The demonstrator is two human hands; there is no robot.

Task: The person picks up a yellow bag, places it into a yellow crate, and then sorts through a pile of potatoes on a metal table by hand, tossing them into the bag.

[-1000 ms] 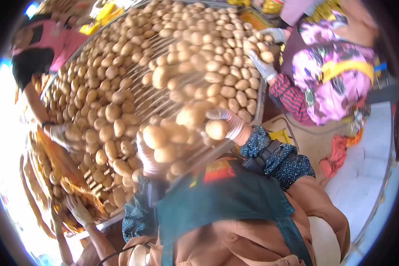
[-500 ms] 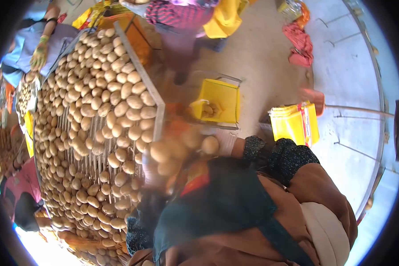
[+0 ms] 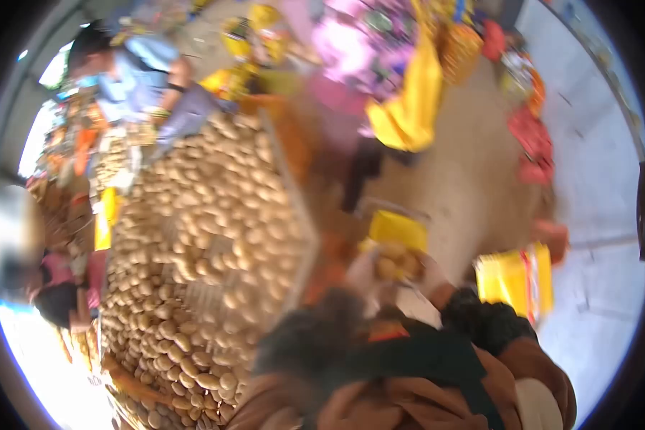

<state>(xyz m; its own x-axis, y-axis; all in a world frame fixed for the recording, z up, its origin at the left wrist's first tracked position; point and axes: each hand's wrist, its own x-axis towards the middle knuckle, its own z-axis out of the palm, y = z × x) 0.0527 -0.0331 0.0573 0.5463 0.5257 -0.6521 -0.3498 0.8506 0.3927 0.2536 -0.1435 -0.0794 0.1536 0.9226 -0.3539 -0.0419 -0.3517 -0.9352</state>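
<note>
Several round, brown potatoes (image 3: 395, 262) are bunched between my two hands, at the near edge of a yellow bag (image 3: 400, 231) in a frame on the floor. My left hand (image 3: 363, 274) is on the left side of the bunch and my right hand (image 3: 431, 275) on the right side. Both look pale and are smeared by motion, so single fingers do not show. A slatted table (image 3: 309, 247) heaped with many more potatoes (image 3: 186, 179) stands to my left.
A person in blue (image 3: 140, 79) works at the table's far left, and another in pink (image 3: 57, 276) at the left. Someone in a patterned top stands ahead with a yellow bag (image 3: 416, 86). Folded yellow bags (image 3: 505, 283) and an orange-red scoop (image 3: 552, 236) lie right.
My hands have moved right, from beside the table edge to the framed yellow bag, with the potatoes between them. The view has shifted, and the person ahead now shows more, with a yellow bag.
</note>
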